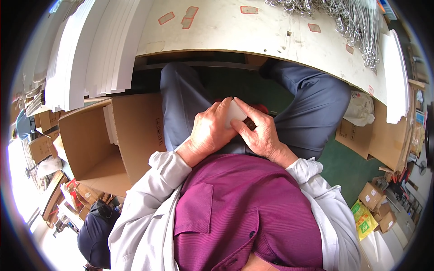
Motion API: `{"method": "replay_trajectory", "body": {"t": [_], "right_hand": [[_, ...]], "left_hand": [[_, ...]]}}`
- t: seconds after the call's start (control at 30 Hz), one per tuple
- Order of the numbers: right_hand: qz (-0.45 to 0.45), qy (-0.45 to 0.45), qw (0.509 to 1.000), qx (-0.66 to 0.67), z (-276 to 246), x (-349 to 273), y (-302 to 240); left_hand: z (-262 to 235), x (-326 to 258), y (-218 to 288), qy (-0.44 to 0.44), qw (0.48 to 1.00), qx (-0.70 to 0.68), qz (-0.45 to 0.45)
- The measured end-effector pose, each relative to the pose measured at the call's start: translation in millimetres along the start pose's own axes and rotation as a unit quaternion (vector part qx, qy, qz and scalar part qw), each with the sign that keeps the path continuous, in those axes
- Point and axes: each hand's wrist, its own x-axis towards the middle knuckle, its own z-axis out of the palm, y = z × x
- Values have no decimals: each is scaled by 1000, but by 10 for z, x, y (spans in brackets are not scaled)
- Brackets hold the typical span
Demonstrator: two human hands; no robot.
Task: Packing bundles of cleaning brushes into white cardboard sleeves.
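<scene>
A small flat white piece [235,113] with rounded corners is held between my two hands, low over my lap. My left hand [210,128] wraps its left side, fingers together and pointing away from me. On the other side, my right hand [261,134] pinches the piece, with the thumb on its near part and the index finger along its far edge. The fingers cover much of it, so its full shape and thickness cannot be made out. Something dark and reddish shows just behind the right thumb, too small to name.
A worn white table [217,34] spans the far side, its edge above my knees. On it lie looped metal wire pieces [357,27]. White panels [97,49] stand at left, more white sheets [394,77] at right. An open cardboard box [97,149] sits left; a plastic bag [360,108] right.
</scene>
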Motion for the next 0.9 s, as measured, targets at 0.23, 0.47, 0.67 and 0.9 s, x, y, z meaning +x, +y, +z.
{"method": "replay_trajectory", "body": {"t": [0.23, 0.47, 0.67, 0.9], "right_hand": [[25, -15, 999, 32, 73, 57, -85], [3, 28, 996, 79, 106, 132, -11], [46, 97, 980, 170, -135, 285, -129], [-50, 150, 982, 102, -490, 502, -242]], "left_hand": [[0, 20, -42, 35, 999, 4, -11], [-44, 67, -21, 43, 999, 22, -3], [-491, 56, 90, -57, 998, 6, -28], [-1261, 397, 318, 9, 995, 69, -74]]}}
